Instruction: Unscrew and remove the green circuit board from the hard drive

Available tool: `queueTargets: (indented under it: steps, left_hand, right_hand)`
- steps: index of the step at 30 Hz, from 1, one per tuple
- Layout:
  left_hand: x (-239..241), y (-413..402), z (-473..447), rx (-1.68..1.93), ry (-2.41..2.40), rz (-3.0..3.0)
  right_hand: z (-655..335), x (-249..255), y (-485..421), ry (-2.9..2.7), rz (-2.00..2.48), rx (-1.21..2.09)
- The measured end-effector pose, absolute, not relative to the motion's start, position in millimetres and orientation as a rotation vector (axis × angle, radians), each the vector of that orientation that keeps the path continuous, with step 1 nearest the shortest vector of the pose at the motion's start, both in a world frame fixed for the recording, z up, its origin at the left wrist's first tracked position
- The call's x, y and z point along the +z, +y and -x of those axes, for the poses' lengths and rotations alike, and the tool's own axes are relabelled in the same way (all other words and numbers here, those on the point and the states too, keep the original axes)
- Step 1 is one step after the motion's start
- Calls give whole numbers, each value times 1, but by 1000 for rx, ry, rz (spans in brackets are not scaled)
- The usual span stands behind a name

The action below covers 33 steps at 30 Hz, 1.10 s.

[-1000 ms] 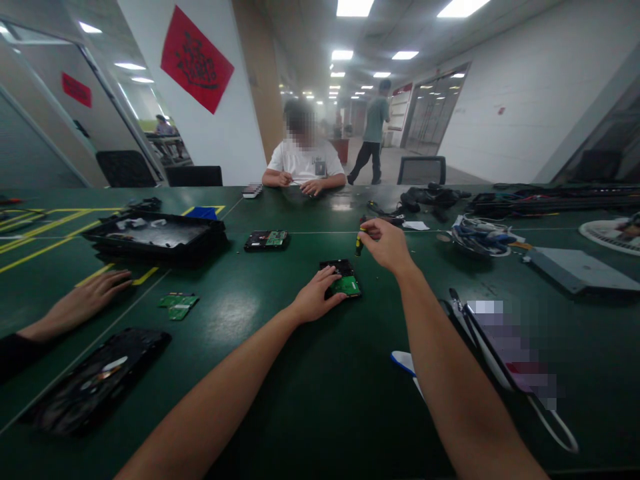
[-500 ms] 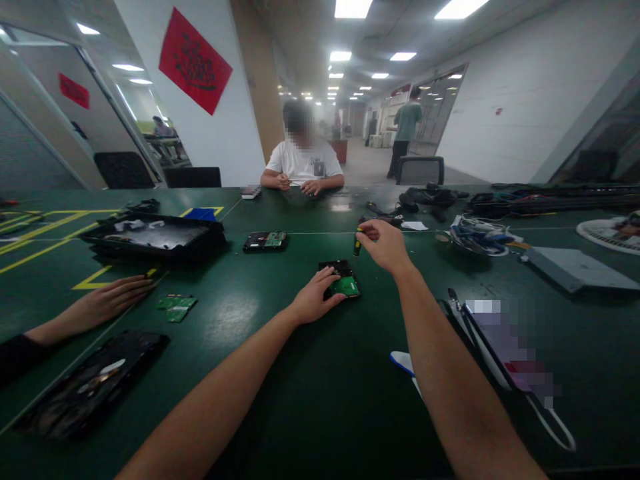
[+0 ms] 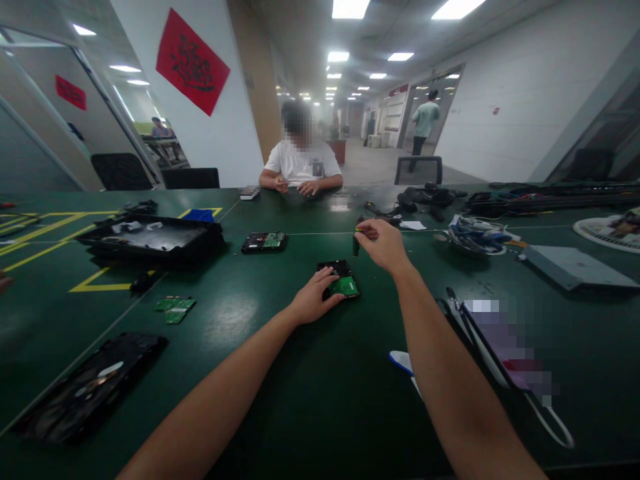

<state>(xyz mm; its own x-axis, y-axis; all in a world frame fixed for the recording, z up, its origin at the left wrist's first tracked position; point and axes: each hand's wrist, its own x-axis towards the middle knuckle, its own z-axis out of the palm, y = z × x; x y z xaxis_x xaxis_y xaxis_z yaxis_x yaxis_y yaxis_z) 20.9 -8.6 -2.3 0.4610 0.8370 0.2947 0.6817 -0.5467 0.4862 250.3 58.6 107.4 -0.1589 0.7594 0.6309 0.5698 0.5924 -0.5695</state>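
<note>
A hard drive point(image 3: 345, 285) with a green circuit board lies flat on the dark green table. My left hand point(image 3: 314, 297) holds it from the left, fingers across its top and thumb along its near edge. Just beyond its far right corner, my right hand point(image 3: 383, 243) grips a screwdriver point(image 3: 355, 244) by the top of its dark handle. The handle is upright; its thin tip is too small to make out. A second hard drive point(image 3: 264, 241) lies farther back, left of the first. Loose green circuit boards point(image 3: 176, 309) lie farther left.
At left are a black tray point(image 3: 150, 240) and an opened black drive casing point(image 3: 90, 387). A phone point(image 3: 505, 340), a grey metal box point(image 3: 580, 267) and a bundle of cables point(image 3: 475, 237) are at right. Across the table sits a person point(image 3: 303, 163) in a white shirt.
A co-worker's hand at the left has drawn back to the frame's edge, uncovering a small black object. A person in the background has walked right. My hands have hardly moved.
</note>
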Motion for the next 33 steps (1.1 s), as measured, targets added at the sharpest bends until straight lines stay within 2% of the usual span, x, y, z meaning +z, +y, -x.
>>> queueTargets:
  steps: [33]
  left_hand:
    - [-1,-9,-22,722,1298,-2417]
  right_hand:
    - [-249,107,57,-1794,1109,325]
